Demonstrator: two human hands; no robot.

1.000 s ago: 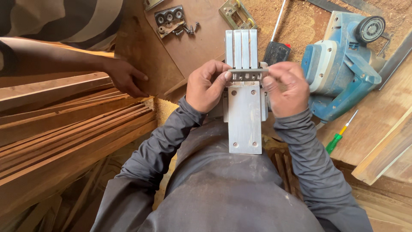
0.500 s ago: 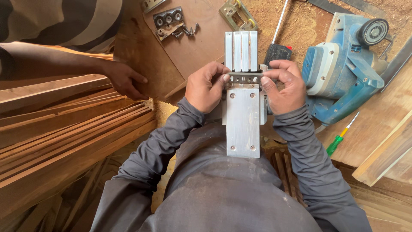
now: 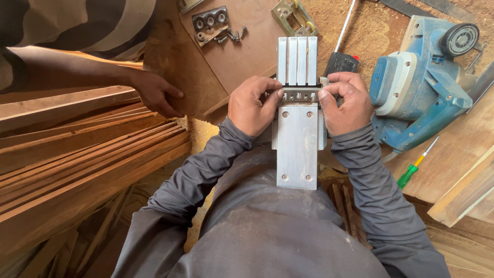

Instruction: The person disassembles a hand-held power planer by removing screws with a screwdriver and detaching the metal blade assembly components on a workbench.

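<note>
I hold a grey metal plate assembly (image 3: 297, 141) upright in front of my chest: a flat plate with screw holes below, a ribbed grooved block above, and a narrow perforated bar between them. My left hand (image 3: 252, 105) grips its left side at the bar, thumb and fingertips pressed on the bar. On the right side my right hand (image 3: 346, 102) does the same, fingertips on the bar's right end. Both arms wear grey sleeves.
A blue electric planer (image 3: 422, 82) lies right on the wooden bench. A green-handled screwdriver (image 3: 414, 167) lies below it. A metal roller bracket (image 3: 210, 21) with loose screws and a brass fitting (image 3: 294, 16) lie ahead. Another person's hand (image 3: 154, 92) rests on stacked planks (image 3: 77, 164) at left.
The metal assembly has dropped slightly lower in my hands; my fingertips have shifted along the perforated bar. The other person's hand stays on the wood.
</note>
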